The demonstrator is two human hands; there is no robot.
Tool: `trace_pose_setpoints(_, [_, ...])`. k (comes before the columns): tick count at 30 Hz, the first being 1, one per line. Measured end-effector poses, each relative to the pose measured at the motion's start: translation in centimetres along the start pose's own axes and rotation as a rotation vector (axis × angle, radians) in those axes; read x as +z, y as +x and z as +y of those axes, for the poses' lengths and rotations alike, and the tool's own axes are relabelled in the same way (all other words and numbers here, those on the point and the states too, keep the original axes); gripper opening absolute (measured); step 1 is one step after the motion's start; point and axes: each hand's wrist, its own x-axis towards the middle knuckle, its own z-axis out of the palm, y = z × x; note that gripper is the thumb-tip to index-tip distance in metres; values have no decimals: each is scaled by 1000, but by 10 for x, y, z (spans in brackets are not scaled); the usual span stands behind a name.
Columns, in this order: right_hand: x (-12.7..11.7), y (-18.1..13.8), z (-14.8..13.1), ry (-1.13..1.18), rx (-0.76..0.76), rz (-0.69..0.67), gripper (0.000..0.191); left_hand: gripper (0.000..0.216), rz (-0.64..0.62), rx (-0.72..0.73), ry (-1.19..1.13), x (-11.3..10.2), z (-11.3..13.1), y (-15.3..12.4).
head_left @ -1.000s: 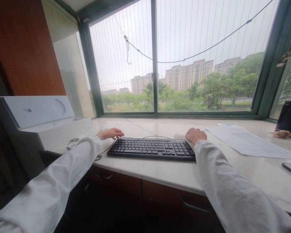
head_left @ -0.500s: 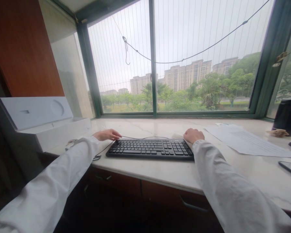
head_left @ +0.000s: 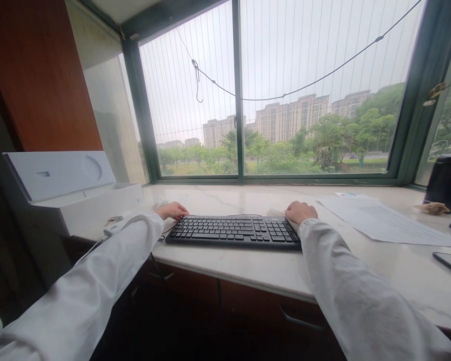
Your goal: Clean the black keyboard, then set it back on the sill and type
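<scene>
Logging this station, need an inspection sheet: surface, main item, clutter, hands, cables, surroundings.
Surface: pale veined countertop.
Main item: black keyboard, keys up, near the front edge.
Clutter: open white box at left; papers, dark cylinder, crumpled brown item at right.
Hands: left hand at keyboard's far left corner, right hand at far right; grips unclear.
Cables: thin dark cable behind keyboard.
Surroundings: window beyond, drawers below.

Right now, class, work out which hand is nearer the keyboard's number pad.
The right hand, at the far corner beside the number pad; the left hand is at the opposite end of the black computer keyboard.
</scene>
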Motion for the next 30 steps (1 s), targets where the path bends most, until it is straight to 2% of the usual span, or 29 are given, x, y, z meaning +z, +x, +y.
trace_pose_setpoints(7, [1,1,0,20,-9,-13,29,52,-180,-82,-22,-9,6,-18])
trace_pose_setpoints(10, [2,2,0,27,-6,-17,28,49,-218,-94,-38,-15,9,-22])
trace_pose_setpoints(16, [-2,-1,-1,29,-12,26,29,59,-231,-163,79,-21,23,-20])
trace_pose_setpoints(23, [-18,-15,-17,116,-96,169,30,54,-248,-270,248,-24,35,-12])
trace_pose_setpoints(30, [-5,-16,-26,195,-266,25,29,57,-222,-304,226,-16,46,-19])
